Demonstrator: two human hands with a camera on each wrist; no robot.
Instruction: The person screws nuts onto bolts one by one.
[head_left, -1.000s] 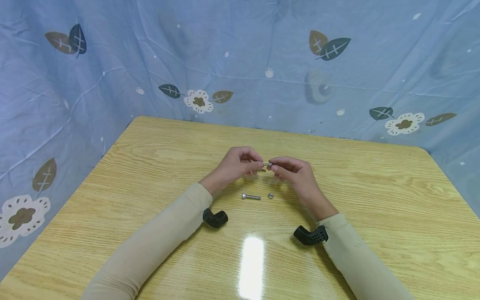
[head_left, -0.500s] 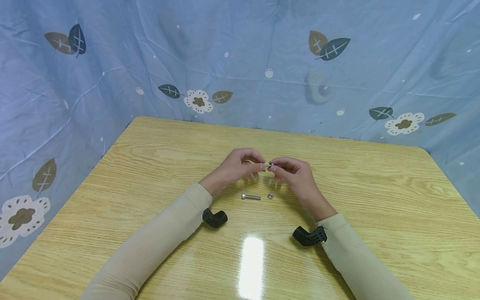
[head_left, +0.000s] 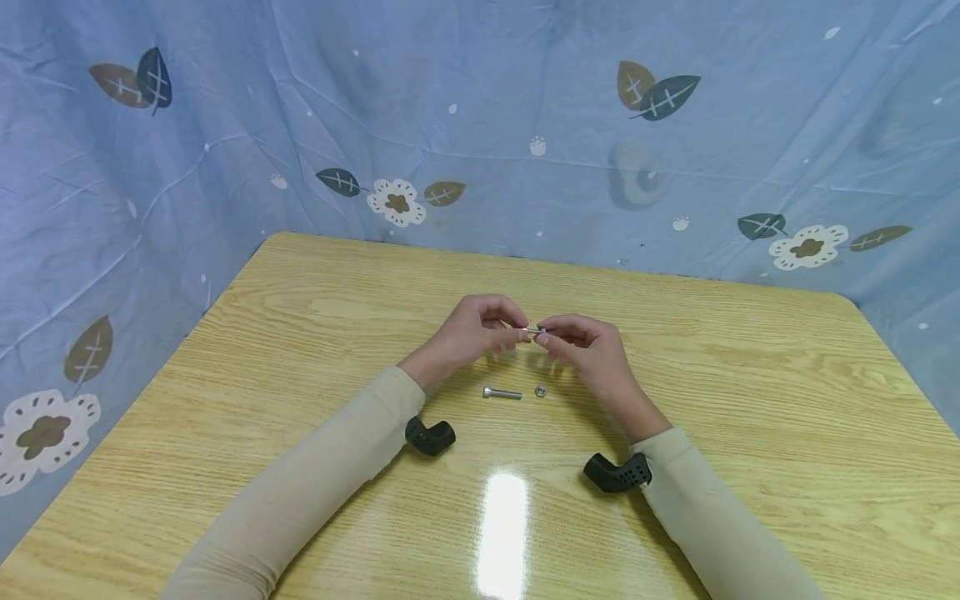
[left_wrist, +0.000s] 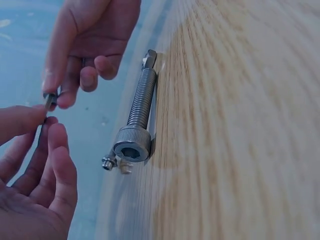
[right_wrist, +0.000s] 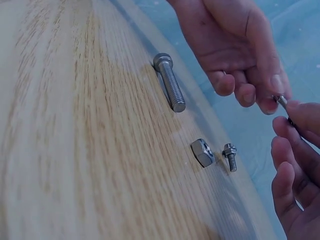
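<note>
A thin metal bolt [head_left: 534,331] spans the gap between the two hands, above the table. My left hand [head_left: 482,327] pinches one end between thumb and fingers. At the other end, a wider round piece [left_wrist: 51,99] sits in the fingertips of my right hand [head_left: 588,340]; I cannot tell whether it is the bolt's head or a nut. Below the hands lies a large socket-head bolt [head_left: 502,393], its head to the left. A loose hex nut [head_left: 541,391] is just right of its threaded tip. Another small bolt [right_wrist: 231,158], with a nut-like collar, lies behind them.
All this is on a light wood-grain table [head_left: 337,292] with rounded far corners. A blue patterned cloth [head_left: 480,100] hangs behind and at the left. Black wrist mounts [head_left: 430,437] stick out from both sleeves, and a bright reflection shows on the near tabletop.
The left fingertips shift slightly right, then back left, so more of the bolt's shaft shows between the hands. The right fingers adjust slightly. The large bolt and loose nut stay put.
</note>
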